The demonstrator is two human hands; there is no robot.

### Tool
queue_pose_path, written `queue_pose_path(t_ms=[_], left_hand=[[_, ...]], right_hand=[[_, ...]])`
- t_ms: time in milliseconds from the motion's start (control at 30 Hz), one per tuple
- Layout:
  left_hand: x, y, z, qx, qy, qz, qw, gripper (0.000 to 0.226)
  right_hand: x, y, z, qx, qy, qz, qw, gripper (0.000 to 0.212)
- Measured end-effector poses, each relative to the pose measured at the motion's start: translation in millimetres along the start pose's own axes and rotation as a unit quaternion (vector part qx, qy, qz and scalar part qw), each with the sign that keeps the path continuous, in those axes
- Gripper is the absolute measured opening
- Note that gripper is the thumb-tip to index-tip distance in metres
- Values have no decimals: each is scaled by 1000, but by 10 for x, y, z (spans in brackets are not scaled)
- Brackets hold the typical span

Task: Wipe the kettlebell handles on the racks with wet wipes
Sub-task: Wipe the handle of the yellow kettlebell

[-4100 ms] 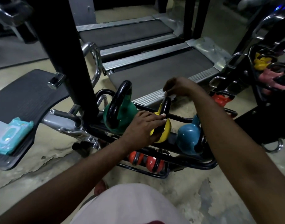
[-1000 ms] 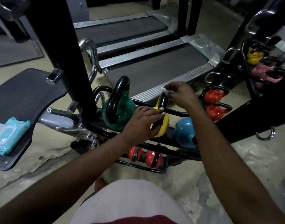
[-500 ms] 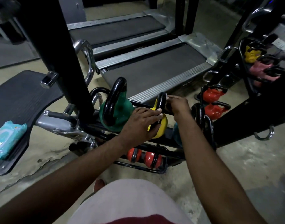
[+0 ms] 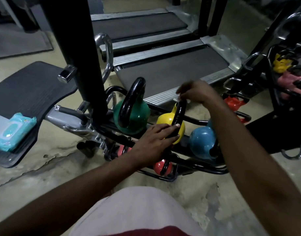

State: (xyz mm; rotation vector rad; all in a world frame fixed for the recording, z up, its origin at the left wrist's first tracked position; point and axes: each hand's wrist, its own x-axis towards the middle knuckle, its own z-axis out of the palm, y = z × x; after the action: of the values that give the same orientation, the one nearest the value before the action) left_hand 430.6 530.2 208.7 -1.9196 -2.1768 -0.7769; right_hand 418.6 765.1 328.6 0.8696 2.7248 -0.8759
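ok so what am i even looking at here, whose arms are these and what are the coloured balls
One camera, worn on a person's head, looks down at their own arms in a gym. The balls are kettlebells on a low black rack: a green kettlebell, a yellow kettlebell and a blue kettlebell. The left hand grips the yellow one's black handle low down; the right hand pinches a white wet wipe against its top. A turquoise wipe pack lies on a black ribbed platform at the left. Treadmills stand behind.
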Motion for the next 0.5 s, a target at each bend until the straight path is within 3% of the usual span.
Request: queue_pose_path(t_ms=[100, 233, 367, 500], left_hand=[[39, 21, -18, 10, -10, -3, 1000, 53], [54, 41, -49, 34, 3, 3, 999, 42], [54, 35, -83, 53, 6, 11, 999, 43], [42, 63, -74, 53, 7, 1, 999, 45]], right_hand=[[317, -379, -31, -236, -116, 2, 965, 28], [569, -638, 252, -523, -243, -29, 816, 10], [466, -807, 356, -592, -271, -40, 758, 16], [455, -778, 315, -591, -276, -43, 757, 21]])
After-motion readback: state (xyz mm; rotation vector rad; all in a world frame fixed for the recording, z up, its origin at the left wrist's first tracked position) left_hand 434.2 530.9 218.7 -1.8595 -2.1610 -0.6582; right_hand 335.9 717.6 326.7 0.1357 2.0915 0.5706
